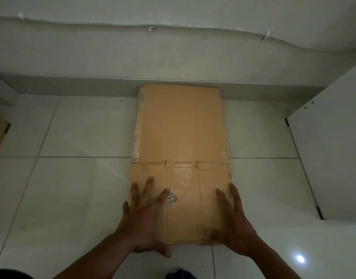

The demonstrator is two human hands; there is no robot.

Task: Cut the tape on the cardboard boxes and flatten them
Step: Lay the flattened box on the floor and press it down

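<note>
1. Flattened brown cardboard box (181,150) lies on the glossy white tiled floor (72,188), far end against the white wall base (92,85).
2. Left hand (144,220) presses the near left corner, fingers spread straight.
3. Right hand (235,222) presses the near right edge, fingers straight.
4. Clear tape strip (183,168) runs along the centre panel.

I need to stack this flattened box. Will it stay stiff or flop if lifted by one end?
The box would probably fold at the crease across it. Likely light, being flat and thin. It may slide on the glossy tiles.
</note>
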